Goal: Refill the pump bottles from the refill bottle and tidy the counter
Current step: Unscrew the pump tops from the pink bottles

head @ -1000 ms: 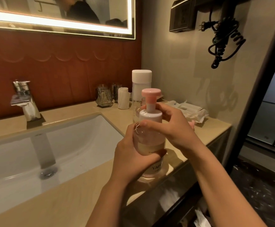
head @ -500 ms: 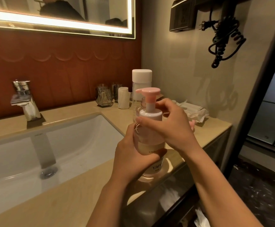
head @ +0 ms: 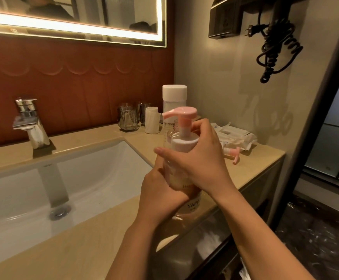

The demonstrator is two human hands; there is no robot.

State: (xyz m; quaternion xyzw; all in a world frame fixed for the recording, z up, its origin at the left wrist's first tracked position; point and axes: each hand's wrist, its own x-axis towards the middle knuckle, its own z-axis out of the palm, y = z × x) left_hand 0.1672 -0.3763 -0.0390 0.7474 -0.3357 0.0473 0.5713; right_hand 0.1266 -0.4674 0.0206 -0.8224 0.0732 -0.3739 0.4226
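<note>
my left hand (head: 160,190) is gripping the pump bottle (head: 192,206), my right hand (head: 201,158) is clasping its collar (head: 183,141), wanting a straight, snug twist.

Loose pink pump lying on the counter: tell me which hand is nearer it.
Right. The right hand grips the pump bottle at its collar, close beside the loose pump; the left hand holds the bottle's lower body, farther off.

Gripping the pump bottle (head: 184,142) low with the left hand (head: 160,196), clasping its white collar with the right hand (head: 201,161), upright on the bench (head: 83,249) beside the sink (head: 43,188).
</note>
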